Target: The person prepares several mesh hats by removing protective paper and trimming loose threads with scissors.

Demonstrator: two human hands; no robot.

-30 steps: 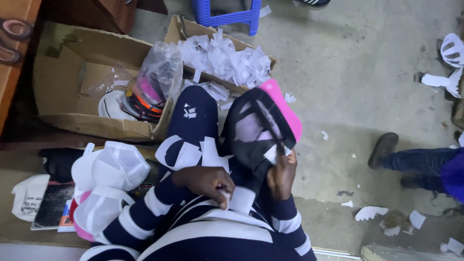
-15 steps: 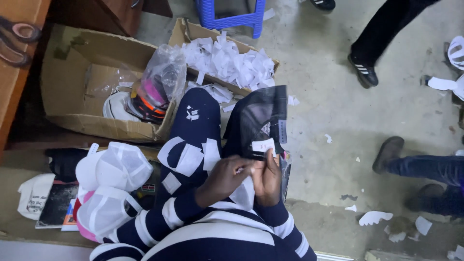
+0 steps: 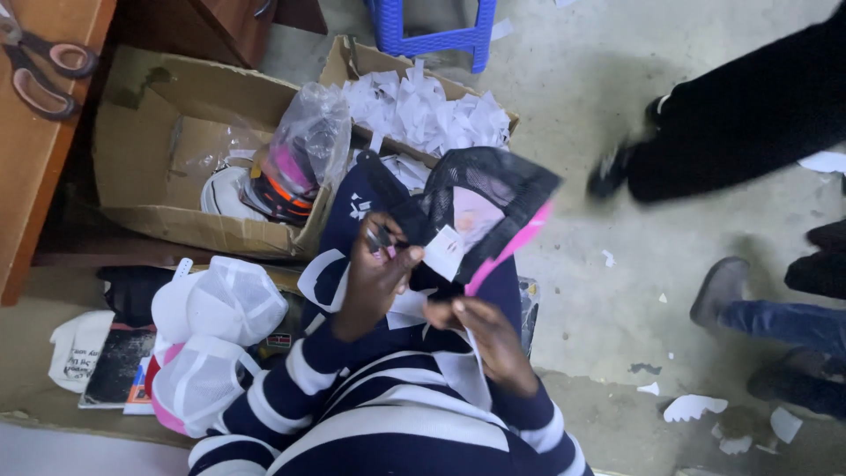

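Both hands are gripping a black mesh cap (image 3: 493, 198), now lifted higher: left hand (image 3: 374, 273) pinching its back edge, right hand (image 3: 489, 339) closing beneath. Above the grip, its white tag (image 3: 443, 253) is showing.

Hands on a mesh cap

Left hand (image 3: 374, 278) pinched the black mesh cap (image 3: 480, 211); right hand (image 3: 489, 339) sat at five o'clock, touching its white tag (image 3: 443, 252).
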